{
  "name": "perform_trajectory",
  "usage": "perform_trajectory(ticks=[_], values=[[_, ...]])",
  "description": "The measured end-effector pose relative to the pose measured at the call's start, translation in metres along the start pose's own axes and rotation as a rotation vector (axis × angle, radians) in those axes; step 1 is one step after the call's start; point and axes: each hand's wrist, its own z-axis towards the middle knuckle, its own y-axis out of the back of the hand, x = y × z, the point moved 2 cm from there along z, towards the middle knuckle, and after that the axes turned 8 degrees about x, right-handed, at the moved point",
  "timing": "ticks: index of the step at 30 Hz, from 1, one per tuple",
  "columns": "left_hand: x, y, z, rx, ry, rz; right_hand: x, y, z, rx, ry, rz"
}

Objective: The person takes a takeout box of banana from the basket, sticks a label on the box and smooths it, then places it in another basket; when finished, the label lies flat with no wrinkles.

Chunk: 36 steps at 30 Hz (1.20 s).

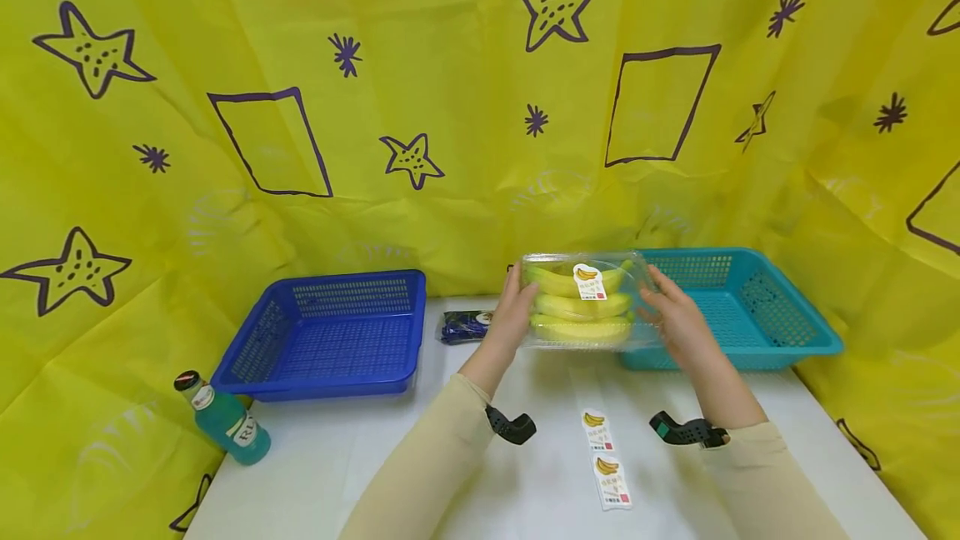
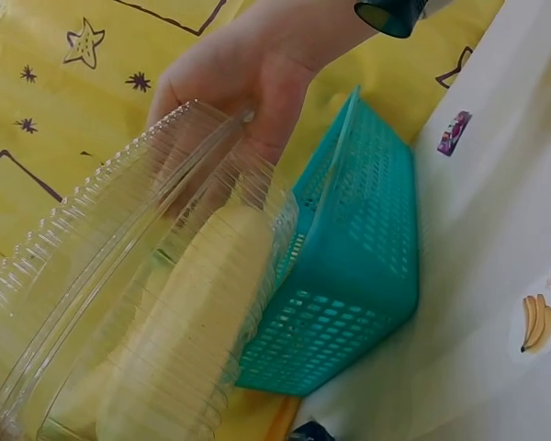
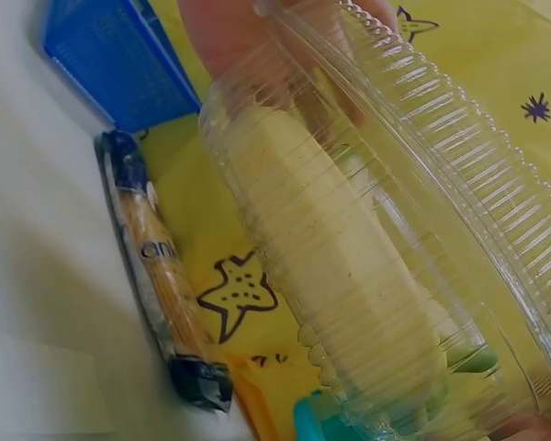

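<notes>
A clear plastic clamshell box of bananas (image 1: 581, 307), with a banana-print label on its lid, is held up above the table by both hands. My left hand (image 1: 513, 307) grips its left end. My right hand (image 1: 675, 315) grips the right end, in front of the teal basket (image 1: 750, 352). In the left wrist view, the right hand (image 2: 248, 78) has its fingers wrapped about the box's end, and yellow bananas (image 2: 188, 322) show through the ribbed plastic. The right wrist view has the left hand (image 3: 285, 37) at the far end of the box.
A blue basket (image 1: 315, 390) stands at left, with a bottle of teal liquid (image 1: 228, 423) beside it. Behind my left arm lies a pack of spaghetti (image 3: 161, 248). Two banana-print labels (image 1: 611, 480) lie on the white table (image 1: 540, 473). A yellow patterned curtain (image 1: 465, 223) hangs behind.
</notes>
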Motion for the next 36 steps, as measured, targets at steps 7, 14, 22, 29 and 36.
perform_trajectory(ticks=[7,14,22,29,36], values=[[-0.005,-0.017,0.014,0.003,0.030,0.014,0.004,0.020,-0.002,-0.021,-0.010,-0.019],[-0.009,-0.035,0.020,0.002,0.065,0.007,0.002,0.041,-0.004,-0.048,-0.003,-0.043],[-0.010,-0.059,0.026,0.033,0.063,0.038,0.001,0.067,-0.008,-0.071,0.001,-0.020],[-0.011,-0.077,0.029,0.074,0.077,0.060,-0.006,0.096,-0.008,-0.077,0.001,0.003],[-0.013,-0.096,0.032,0.106,0.111,0.028,-0.015,0.123,-0.012,-0.049,0.042,0.040]])
